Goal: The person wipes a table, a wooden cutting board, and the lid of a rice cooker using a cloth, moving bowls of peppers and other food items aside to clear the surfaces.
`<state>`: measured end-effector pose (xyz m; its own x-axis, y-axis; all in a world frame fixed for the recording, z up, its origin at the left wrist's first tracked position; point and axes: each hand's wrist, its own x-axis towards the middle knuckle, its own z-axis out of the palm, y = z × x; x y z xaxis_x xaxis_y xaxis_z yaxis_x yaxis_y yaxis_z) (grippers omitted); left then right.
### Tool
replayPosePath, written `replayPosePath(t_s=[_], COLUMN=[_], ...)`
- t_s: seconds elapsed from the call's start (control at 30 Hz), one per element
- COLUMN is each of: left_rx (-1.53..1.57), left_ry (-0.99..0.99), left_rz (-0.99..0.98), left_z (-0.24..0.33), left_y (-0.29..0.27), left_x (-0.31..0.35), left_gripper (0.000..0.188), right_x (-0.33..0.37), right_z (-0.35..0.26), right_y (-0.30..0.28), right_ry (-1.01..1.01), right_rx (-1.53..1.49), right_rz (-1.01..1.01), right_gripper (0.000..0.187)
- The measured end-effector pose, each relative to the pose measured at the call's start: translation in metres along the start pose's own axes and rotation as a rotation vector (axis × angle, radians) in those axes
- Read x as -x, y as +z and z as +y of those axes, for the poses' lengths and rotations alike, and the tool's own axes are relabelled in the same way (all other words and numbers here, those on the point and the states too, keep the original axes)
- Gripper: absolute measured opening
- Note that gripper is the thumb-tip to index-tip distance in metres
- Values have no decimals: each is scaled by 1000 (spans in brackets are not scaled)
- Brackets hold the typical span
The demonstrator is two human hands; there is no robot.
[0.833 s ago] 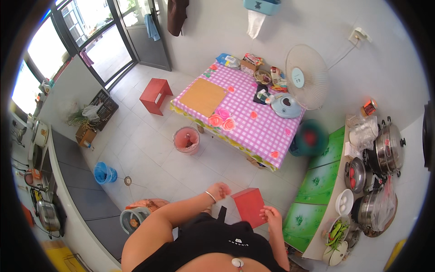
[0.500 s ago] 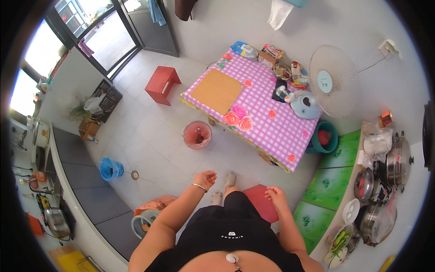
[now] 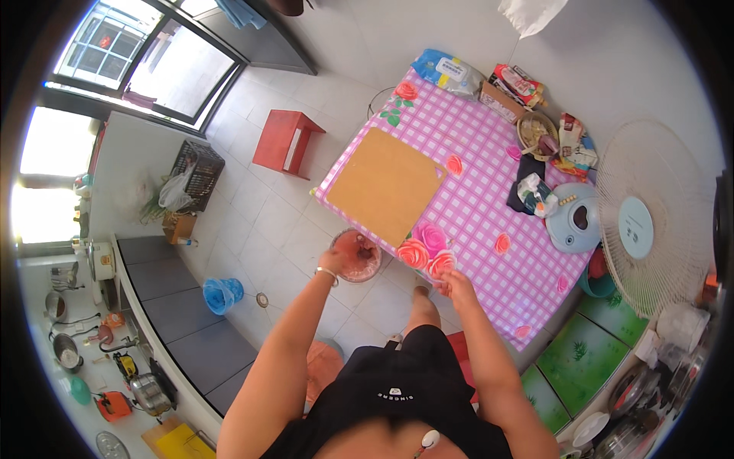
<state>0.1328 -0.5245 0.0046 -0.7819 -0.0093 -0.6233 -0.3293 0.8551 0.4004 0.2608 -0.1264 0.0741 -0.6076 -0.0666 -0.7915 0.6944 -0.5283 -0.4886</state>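
Note:
My left hand (image 3: 331,262) reaches forward over the near-left rim of a round waste bin (image 3: 364,269) lined with pinkish plastic. Its fingers are blurred, so I cannot tell whether they are open or closed. A pale bangle (image 3: 328,272) circles that wrist. My right hand (image 3: 456,286) is at the near edge of the table, its fingers stretched toward the pink checked tablecloth (image 3: 489,206) beside the printed roses. Nothing shows in it; whether it touches the cloth I cannot tell. A tan rectangular board (image 3: 387,186) lies flat on the cloth, ahead of both hands.
A red stool (image 3: 281,143) stands beyond the table's left corner. A blue bin (image 3: 222,295) stands by the dark cabinets (image 3: 180,306) at left. On the table's far side are packets (image 3: 451,73), a basket (image 3: 537,134) and a fan (image 3: 650,222). Green cabinets (image 3: 585,348) are at right.
I have come closer to the table, and the view has shifted. Both hands have moved forward, the left to the waste bin and the right to the table edge.

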Motion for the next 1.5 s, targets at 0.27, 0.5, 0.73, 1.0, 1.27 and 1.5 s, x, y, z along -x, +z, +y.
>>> replayPosePath(t_s=[0.27,0.5,0.73,1.0,1.27,1.5], left_rx=[-26,-389,-600,-631,-610,-570], left_ry=[1,239,475,559,545,565], left_rz=[292,352,115,33,-24,-41], left_z=[139,191,205,195,201,206], left_y=[-50,5,71,71,74,71], left_x=[-98,-58,-26,-40,-37,-35], left_gripper=[52,63,72,66,73,74], right_x=[-125,-128,-119,-114,-66,-116], right_z=[-94,-181,-219,-195,-249,-383], right_y=[-46,-122,-161,-200,-193,-192], right_ry=[-294,-790,-846,-535,-903,-1117], right_rx=[142,740,1328,1239,1017,1098], right_rz=[376,1045,1381,1304,1391,1365], right_gripper=[21,24,56,28,18,15])
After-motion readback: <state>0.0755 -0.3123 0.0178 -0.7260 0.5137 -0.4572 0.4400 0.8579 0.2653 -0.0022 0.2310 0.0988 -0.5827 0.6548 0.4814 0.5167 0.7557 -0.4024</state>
